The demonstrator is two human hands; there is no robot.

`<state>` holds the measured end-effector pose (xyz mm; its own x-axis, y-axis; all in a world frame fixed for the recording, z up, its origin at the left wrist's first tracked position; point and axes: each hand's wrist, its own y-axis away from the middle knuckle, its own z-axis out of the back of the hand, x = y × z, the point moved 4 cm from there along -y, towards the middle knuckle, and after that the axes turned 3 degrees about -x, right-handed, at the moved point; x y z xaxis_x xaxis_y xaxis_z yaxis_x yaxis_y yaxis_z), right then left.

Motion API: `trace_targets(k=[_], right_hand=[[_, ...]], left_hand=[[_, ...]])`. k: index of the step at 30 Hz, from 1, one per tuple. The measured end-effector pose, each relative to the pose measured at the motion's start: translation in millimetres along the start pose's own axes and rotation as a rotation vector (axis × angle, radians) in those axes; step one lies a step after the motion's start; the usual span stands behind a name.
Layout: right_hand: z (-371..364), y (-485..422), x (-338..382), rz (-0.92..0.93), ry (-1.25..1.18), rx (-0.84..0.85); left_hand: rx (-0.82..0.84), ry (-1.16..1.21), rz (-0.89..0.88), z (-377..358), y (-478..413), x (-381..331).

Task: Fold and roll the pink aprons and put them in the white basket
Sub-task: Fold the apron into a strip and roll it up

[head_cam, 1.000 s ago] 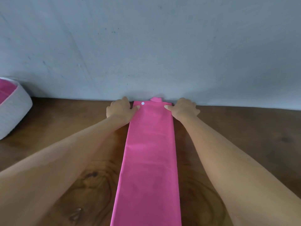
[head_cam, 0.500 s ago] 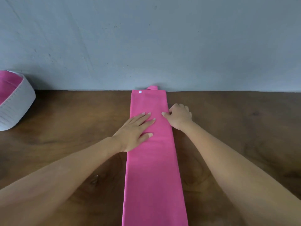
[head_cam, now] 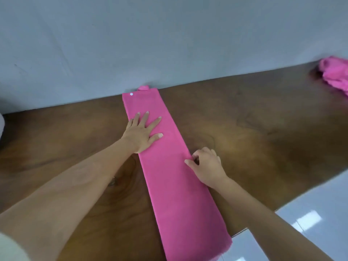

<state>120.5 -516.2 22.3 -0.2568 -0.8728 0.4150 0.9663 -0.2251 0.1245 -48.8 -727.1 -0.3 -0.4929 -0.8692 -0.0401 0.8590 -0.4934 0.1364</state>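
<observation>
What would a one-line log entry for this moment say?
pink apron: folded strip, unrolled | left hand: flat on it | right hand: pinches its right edge | second apron: heaped far right

A plain indoor room, perhaps in a home: a dark wooden table (head_cam: 244,113) with bold grain stands against a bare pale grey wall (head_cam: 169,34), above glossy light floor tiles (head_cam: 310,213)

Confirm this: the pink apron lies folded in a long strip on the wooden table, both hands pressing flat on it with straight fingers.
Not both. The head view shows only the left hand pressing flat on the pink apron; the right hand pinches the strip's right edge with curled fingers. The apron does lie folded in a long strip on the wooden table.
</observation>
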Motion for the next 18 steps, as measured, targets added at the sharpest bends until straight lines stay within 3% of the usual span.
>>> trace_targets(k=[12,18], right_hand=[[-2.6,145.5,-40.7,-0.168,0.064,-0.102],[-0.7,167.7,-56.8,-0.275,0.067,-0.161]], left_hand=[[0.037,-0.124,0.006,8.7,4.2,-8.3],[0.048,-0.115,0.042,6.9,14.9,-12.6]])
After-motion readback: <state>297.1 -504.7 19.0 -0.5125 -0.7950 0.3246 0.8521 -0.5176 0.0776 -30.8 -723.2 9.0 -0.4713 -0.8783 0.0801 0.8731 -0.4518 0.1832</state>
